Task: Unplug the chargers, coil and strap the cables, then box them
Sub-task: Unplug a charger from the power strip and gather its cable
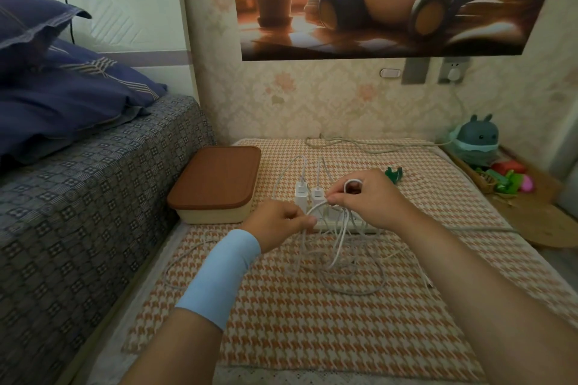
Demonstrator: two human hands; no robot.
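Observation:
Two white chargers (308,195) stand plugged into a white power strip (347,223) on the orange houndstooth mat (312,322). My right hand (369,198) pinches a white cable (339,247), with a loop of it round the fingers. My left hand (278,223) grips the same cable lower down, just left of the strip. Loose white cable loops hang from both hands and spread over the mat. A cream box with a brown lid (215,183), shut, sits at the mat's left edge. A green strap-like piece (394,174) lies behind my right hand.
A bed with patterned cover (78,197) and blue pillows runs along the left. A grey cord (369,143) lies at the back of the mat toward a wall socket (453,70). A plush toy (477,141) and small coloured items on a wooden tray (531,212) sit right.

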